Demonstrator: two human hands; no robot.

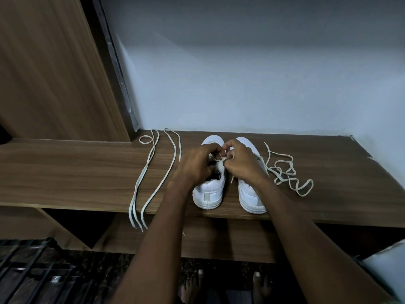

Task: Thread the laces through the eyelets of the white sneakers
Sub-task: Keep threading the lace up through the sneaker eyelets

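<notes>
On the left of the wooden shelf (pixel 65 170), a long pale lace (pixel 151 172) is laid out in roughly straight doubled strands, with a small loop at its far end near the wall and its tips hanging just over the front edge. Beside it, to the right, the left sneaker (pixel 209 191) is seen: white, low-cut, its heel toward the camera and its toe toward the wall. The left hand (pixel 197 163) is held over its tongue area with the fingers curled; a thin strand of lace appears to be pinched between the fingertips, though the eyelets themselves are hidden by the hand. The right hand (pixel 240 161) is met with it just above the gap between the two shoes, its fingers also curled and pinched around the same strand at the thumb and forefinger. Under the right wrist the right sneaker (pixel 252 196) is stood parallel to the first, close beside it but not touching at the heels. A short lace end is seen hanging between the two shoes. Further right, a second lace (pixel 287 172) is spread in loose tangled loops on the shelf, running up to the right shoe.

No containers are shown. The shelf is backed by a pale bluish wall (pixel 241 73), with a wood-grain panel (pixel 43 62) standing at the left. Below, an open compartment and bare feet (pixel 192 286) on a dark floor are seen.
</notes>
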